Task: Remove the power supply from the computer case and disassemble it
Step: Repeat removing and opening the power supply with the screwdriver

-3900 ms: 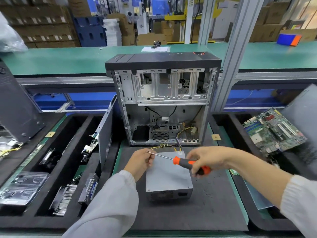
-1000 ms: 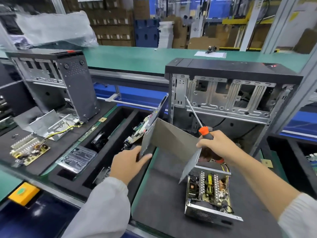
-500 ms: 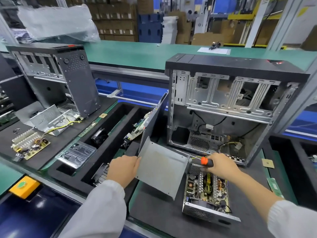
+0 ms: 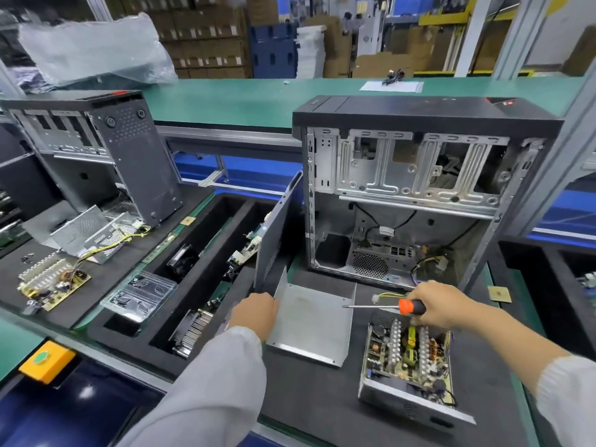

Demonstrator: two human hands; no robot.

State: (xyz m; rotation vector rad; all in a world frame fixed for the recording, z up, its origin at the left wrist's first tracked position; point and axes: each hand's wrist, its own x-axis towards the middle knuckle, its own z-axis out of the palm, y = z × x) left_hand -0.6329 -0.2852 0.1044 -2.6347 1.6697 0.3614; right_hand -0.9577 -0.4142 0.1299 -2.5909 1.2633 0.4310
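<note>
**PSU open, cover off**

Opened power supply [image 4: 408, 362] on black mat [image 4: 309, 401], just in front of computer case [image 4: 416, 195]. Left hand [image 4: 256, 314] grips metal cover [image 4: 312, 324], left of supply. Right hand [image 4: 433, 303] clamps screwdriver [image 4: 387, 306] above it.

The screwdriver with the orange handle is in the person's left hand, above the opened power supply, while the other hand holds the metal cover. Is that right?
Not quite. The head view shows the screwdriver in the right hand, not the left. The rest stands: it is above the opened power supply, and the other hand, the left hand, holds the metal cover at its left edge.
</note>
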